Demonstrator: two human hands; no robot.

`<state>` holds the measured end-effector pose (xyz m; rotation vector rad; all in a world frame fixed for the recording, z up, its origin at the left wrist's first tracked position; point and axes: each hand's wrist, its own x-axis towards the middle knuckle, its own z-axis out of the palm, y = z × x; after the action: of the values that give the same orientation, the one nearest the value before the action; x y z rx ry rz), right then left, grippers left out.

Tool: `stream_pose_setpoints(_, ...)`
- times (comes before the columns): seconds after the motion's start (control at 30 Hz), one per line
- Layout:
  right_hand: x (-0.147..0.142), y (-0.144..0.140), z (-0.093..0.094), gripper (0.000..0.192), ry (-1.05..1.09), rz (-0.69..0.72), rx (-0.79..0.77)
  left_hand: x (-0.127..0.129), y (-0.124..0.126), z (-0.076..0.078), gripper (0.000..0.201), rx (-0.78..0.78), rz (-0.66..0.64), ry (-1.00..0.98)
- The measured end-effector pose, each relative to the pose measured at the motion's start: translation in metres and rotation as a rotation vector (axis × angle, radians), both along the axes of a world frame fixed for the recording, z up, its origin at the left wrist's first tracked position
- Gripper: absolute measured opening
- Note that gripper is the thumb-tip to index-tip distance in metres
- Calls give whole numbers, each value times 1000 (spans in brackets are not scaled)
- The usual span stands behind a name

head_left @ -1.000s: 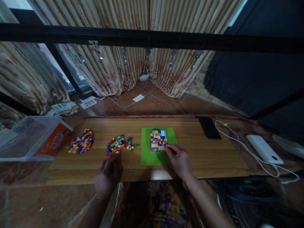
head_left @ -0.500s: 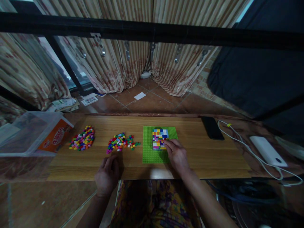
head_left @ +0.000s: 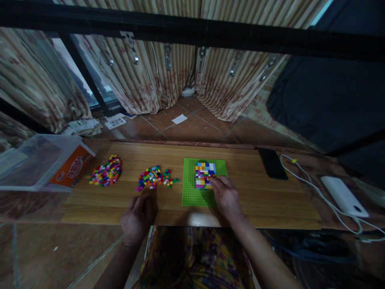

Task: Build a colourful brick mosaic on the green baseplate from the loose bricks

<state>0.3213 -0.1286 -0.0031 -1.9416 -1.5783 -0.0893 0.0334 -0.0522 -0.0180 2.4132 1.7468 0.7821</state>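
A green studded baseplate (head_left: 189,198) lies on the table. On it stands a block of multicoloured building bricks (head_left: 204,172), with white and blue ones at its far right. My right hand (head_left: 227,196) reaches over the baseplate's right side. Its thumb and fingers are pinched at the block's near right edge, on a small brick mostly hidden by the fingertips. My left hand (head_left: 136,218) rests at the table's front edge, fingers curled closed; what they may hold is hidden. Just beyond it lies a loose heap of small bricks (head_left: 153,176), with green ones trailing right.
A second brick heap (head_left: 106,172) lies farther left, beside a clear plastic box (head_left: 39,160) with an orange label. On the right are a black phone (head_left: 273,163), a white power bank (head_left: 343,196) and a white cable (head_left: 313,188). A dark rail (head_left: 192,28) crosses beyond the wooden table (head_left: 264,204).
The view has shifted slightly. My right hand stays at the block's near right edge, its fingers moved only a little. My left hand keeps its place and curled shape.
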Motion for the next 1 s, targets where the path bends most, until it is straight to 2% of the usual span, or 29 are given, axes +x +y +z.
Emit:
stream_pose_setpoints(0.13, -2, -3, 9, 25, 140, -15, 41, 0, 0, 1, 21, -10, -4, -4)
stream_pose_setpoints(0.23, 0, -9, 12, 24, 273, -97, 90, 0, -1, 2, 21, -26, -6, -11)
stream_pose_setpoints(0.37, 2, -11, 2, 37, 485, -283, 131, 0, -2, 3, 21, -42, -7, -24)
stream_pose_setpoints(0.43, 1, -7, -6, 45, 565, -328, 133, 1, -2, 4, 21, -35, -5, -26)
stream_pose_setpoints(0.57, -2, 3, -18, 55, 610, -339, 94, 1, -2, 4, 21, -31, 2, -23)
stream_pose_setpoints(1.0, -3, 9, -26, 51, 721, -322, 96, 0, -2, 1, 22, -42, -1, -27)
